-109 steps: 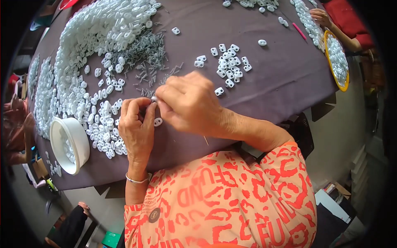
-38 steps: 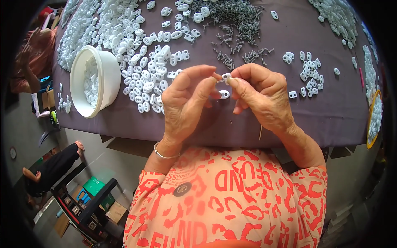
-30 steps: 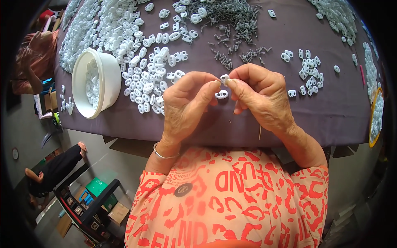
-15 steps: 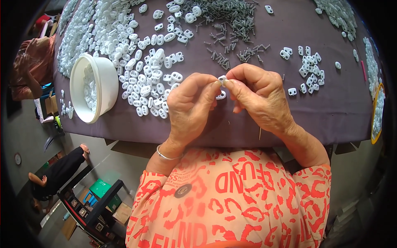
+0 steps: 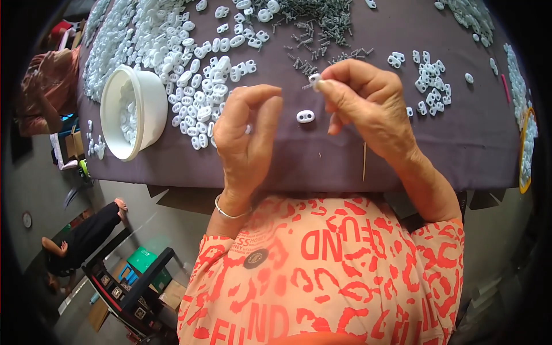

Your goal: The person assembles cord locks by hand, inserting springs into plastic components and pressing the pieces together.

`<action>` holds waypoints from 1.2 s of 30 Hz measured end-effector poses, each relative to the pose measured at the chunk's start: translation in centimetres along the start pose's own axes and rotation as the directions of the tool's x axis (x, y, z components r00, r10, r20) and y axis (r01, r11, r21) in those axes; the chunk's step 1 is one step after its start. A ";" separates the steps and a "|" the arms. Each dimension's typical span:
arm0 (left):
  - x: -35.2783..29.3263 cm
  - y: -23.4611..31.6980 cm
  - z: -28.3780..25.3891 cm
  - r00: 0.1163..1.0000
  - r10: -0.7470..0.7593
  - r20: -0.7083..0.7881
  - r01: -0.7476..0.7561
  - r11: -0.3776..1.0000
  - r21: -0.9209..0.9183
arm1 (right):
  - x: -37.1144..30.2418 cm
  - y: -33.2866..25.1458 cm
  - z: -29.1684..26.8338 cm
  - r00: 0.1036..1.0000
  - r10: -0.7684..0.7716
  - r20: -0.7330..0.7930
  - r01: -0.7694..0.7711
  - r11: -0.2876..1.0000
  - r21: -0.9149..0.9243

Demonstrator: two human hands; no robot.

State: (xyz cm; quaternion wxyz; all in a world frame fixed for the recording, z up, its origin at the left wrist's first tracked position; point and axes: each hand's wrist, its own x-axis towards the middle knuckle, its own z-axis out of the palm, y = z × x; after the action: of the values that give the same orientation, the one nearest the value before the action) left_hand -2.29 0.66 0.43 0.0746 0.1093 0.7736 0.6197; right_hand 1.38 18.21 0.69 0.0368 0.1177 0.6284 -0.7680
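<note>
My right hand [image 5: 368, 103] pinches a small white cord-lock piece [image 5: 314, 80] with a dark hole, thumb and forefinger closed on it. To the left, my left hand [image 5: 247, 126] is raised with thumb and forefinger a little apart and nothing between them. A white oval two-hole cord-lock piece [image 5: 305, 117] lies on the cloth between my hands. Beyond my right fingertips spread loose metal springs [image 5: 313, 49], heaped more thickly at the far edge. Many white oval pieces [image 5: 192, 106] lie left of my left hand, which hides some of them.
A white round tub [image 5: 150, 112] of pale pieces stands at the left. More white pieces [image 5: 431, 80] are grouped at the right, near a pink stick [image 5: 505, 88] and a yellow-rimmed container [image 5: 525, 155]. A thin wooden stick [image 5: 364, 161] is beside my right wrist. Another person [image 5: 86, 241] is beyond the left side.
My left hand has come off the small white piece and moved left, its fingers parting. My right hand keeps the piece. The oval piece below now shows fully.
</note>
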 end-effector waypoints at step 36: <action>-0.3 0.4 0.4 0.921 -0.319 0.225 0.389 0.803 -0.453 | -0.7 -0.2 -0.2 0.996 -0.070 0.056 0.072 0.997 -0.042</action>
State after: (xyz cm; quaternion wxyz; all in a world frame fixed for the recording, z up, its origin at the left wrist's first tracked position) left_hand -1.84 1.00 0.73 0.2674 -0.0171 0.5913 0.7607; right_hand 2.09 18.33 0.99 0.0292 0.0736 0.6477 -0.7577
